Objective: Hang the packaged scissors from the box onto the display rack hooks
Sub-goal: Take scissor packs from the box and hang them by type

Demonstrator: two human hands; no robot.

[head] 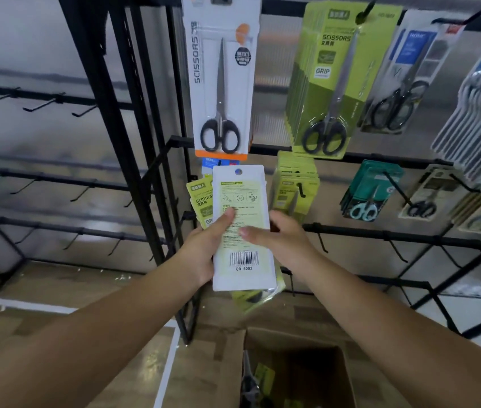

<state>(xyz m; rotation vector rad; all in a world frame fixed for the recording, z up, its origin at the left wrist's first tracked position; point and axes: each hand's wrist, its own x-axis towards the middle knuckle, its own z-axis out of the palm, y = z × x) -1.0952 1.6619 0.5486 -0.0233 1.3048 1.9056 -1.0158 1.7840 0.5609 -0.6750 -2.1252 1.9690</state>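
Left hand [201, 254] clamps the scissors pack [242, 231], back side facing; right hand [277, 240] steadies its edge, fingers relaxed — line the hang hole [238, 171] up with a hook before pushing on.

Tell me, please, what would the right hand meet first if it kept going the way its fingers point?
Probably the pack held by the left hand: the right hand's fingers point left at it, though blur hides whether they already touch.
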